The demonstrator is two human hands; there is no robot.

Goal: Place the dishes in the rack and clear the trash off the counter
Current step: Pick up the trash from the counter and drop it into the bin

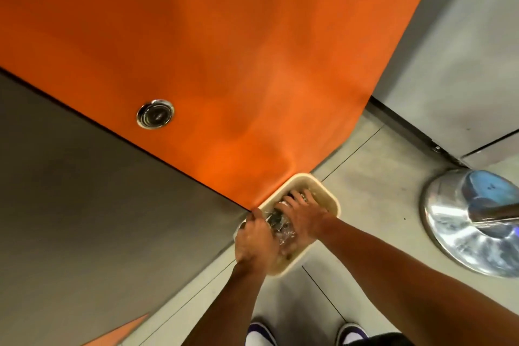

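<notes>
Below the orange cloth (224, 36), both hands reach into a beige bin (333, 201) on the floor (379, 219).
Right hand (302, 215) spreads its fingers flat on crumpled clear plastic (284, 230) inside; left hand (254, 241) curls at the rim beside it, clamped on what, unclear.

Both bare forearms reached forward and down, close together. The left hand (254, 239) had its fingers curled, around what was unclear. The right hand (303, 216) lay palm-down, fingers spread.
</notes>
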